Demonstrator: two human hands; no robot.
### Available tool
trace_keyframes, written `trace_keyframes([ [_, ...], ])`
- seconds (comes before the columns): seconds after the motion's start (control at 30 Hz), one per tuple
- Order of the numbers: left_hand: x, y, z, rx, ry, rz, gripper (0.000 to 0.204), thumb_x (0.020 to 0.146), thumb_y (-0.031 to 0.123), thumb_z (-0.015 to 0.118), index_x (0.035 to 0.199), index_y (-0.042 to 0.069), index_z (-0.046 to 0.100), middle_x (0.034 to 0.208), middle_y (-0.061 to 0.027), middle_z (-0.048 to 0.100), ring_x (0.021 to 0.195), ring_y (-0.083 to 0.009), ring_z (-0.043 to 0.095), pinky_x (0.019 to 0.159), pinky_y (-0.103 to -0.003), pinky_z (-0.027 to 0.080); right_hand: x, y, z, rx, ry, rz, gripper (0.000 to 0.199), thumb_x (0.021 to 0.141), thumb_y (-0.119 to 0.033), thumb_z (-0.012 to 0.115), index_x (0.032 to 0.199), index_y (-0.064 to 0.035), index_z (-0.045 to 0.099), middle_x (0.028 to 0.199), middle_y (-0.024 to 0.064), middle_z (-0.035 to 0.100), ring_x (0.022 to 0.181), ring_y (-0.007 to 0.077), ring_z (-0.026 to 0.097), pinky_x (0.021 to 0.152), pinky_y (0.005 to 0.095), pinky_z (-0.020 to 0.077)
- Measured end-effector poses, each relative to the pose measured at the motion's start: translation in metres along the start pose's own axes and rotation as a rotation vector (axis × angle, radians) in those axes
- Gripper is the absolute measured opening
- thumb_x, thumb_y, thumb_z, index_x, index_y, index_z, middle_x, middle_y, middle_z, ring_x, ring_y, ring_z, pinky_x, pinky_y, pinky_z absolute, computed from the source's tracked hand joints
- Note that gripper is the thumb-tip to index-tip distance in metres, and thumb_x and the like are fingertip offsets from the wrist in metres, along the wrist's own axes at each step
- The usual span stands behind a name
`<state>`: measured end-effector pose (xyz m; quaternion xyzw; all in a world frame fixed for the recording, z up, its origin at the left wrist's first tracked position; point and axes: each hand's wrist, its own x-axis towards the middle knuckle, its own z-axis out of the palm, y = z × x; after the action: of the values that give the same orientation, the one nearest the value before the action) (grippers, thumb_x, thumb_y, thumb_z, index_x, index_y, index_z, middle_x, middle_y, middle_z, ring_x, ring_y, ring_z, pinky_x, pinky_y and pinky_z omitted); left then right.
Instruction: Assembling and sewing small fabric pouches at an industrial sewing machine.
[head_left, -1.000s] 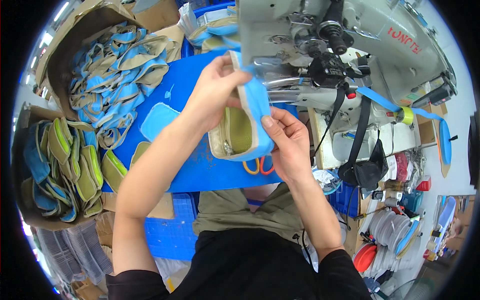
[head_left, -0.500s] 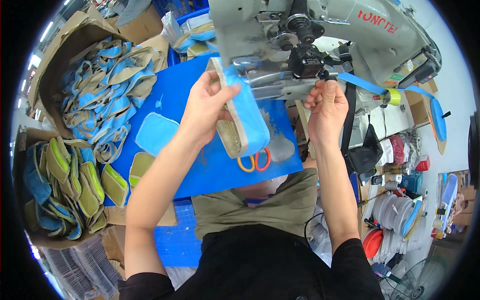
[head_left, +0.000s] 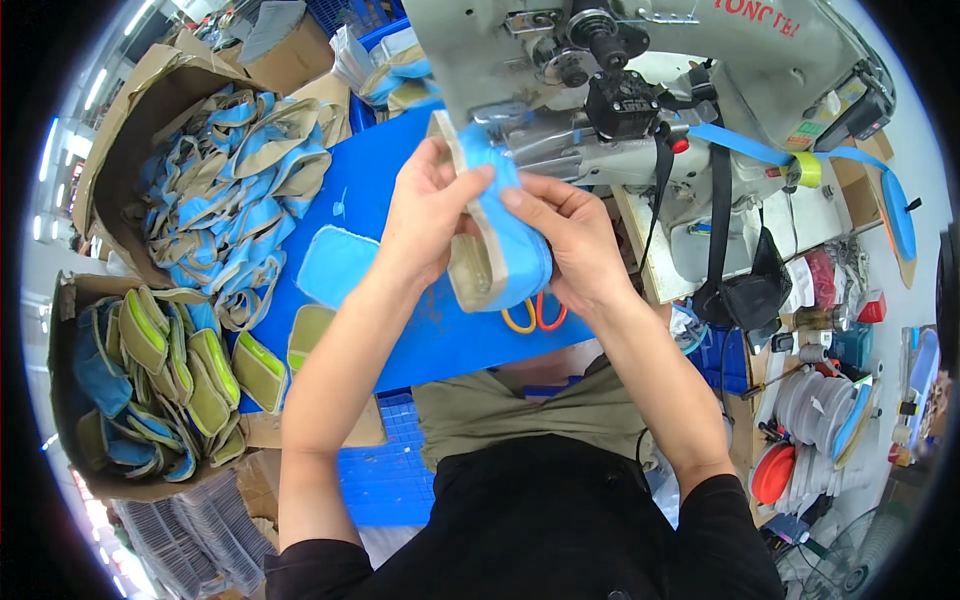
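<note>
A rounded band of blue fabric with beige edging (head_left: 519, 262) is up in front of the sewing machine (head_left: 480, 65), over the blue table (head_left: 370, 185). My left hand (head_left: 425, 212) is closed on its left side, thumb pressed over the beige edge. Gripping the blue side from the right is my right hand (head_left: 580, 240), its thumb on top and fingers curled at the rim. A pair of scissors with orange and red handles (head_left: 549, 318) lies partly hidden beneath the band. On the table to the left is a flat blue fabric pad (head_left: 335, 268).
At the left stand a carton of blue and beige bands (head_left: 120, 95) and a carton of padded green and blue pieces (head_left: 75, 480). Blue binding tape (head_left: 740, 146) runs through a yellow roll (head_left: 804, 169) beside the machine. Reels (head_left: 810, 405) stack at the right.
My right hand has come left from the machine's tape guide onto the fabric band. The left hand still grips the band. The whole view has shifted slightly.
</note>
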<state>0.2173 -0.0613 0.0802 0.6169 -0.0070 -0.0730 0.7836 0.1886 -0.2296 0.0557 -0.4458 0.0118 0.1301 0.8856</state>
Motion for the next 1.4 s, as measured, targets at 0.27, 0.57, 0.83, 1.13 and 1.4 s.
trace_keyframes([
  [0.27, 0.002, 0.003, 0.001, -0.049, 0.008, 0.027, 0.043, 0.097, 0.006, 0.069, 0.133, -0.002, 0.046, 0.103, -0.0097, 0.074, 0.081, -0.0157, 0.074, 0.054, -0.025, 0.058, -0.009, 0.008, 0.003, 0.167, 0.013, 0.000, 0.032, 0.098, -0.009, 0.076, 0.124, 0.0074, 0.069, 0.110, 0.0138, 0.077, 0.094, 0.0139, 0.074, 0.082, 0.0274, 0.0601],
  [0.57, 0.017, 0.008, 0.004, -0.076, 0.012, 0.038, 0.048, 0.095, 0.004, 0.068, 0.135, -0.003, 0.044, 0.102, -0.0106, 0.071, 0.081, -0.0168, 0.073, 0.052, -0.025, 0.057, -0.005, 0.009, -0.001, 0.215, 0.033, 0.007, 0.030, 0.099, -0.015, 0.076, 0.123, 0.0013, 0.070, 0.104, 0.0074, 0.077, 0.088, 0.0119, 0.072, 0.075, 0.0254, 0.0593],
  [0.83, 0.016, 0.009, -0.004, -0.128, 0.042, 0.028, 0.055, 0.093, 0.004, 0.068, 0.141, -0.006, 0.043, 0.112, -0.0132, 0.070, 0.093, -0.0183, 0.072, 0.070, -0.032, 0.062, -0.008, -0.002, 0.004, 0.011, 0.116, -0.020, 0.027, 0.097, -0.017, 0.078, 0.119, -0.0026, 0.071, 0.102, 0.0028, 0.074, 0.091, 0.0093, 0.069, 0.078, 0.0275, 0.0576],
  [1.13, 0.010, 0.000, -0.028, -0.181, 0.069, -0.005, 0.051, 0.095, 0.013, 0.071, 0.137, -0.005, 0.051, 0.107, -0.0121, 0.070, 0.091, -0.0186, 0.071, 0.072, -0.034, 0.060, -0.056, -0.247, -0.060, -0.933, 0.685, -1.454, 0.031, 0.101, -0.016, 0.070, 0.127, 0.0013, 0.070, 0.122, 0.0108, 0.072, 0.108, 0.0150, 0.066, 0.098, 0.0270, 0.0499],
  [1.4, 0.018, -0.003, -0.020, -0.070, 0.046, -0.110, 0.036, 0.100, 0.032, 0.070, 0.119, 0.002, 0.068, 0.100, -0.0055, 0.071, 0.088, -0.0144, 0.068, 0.075, -0.032, 0.055, 0.018, -0.494, -0.245, -1.153, 0.891, -0.512, 0.054, 0.096, -0.046, 0.072, 0.124, -0.0001, 0.072, 0.114, 0.0098, 0.073, 0.099, 0.0204, 0.066, 0.091, 0.0333, 0.0510],
])
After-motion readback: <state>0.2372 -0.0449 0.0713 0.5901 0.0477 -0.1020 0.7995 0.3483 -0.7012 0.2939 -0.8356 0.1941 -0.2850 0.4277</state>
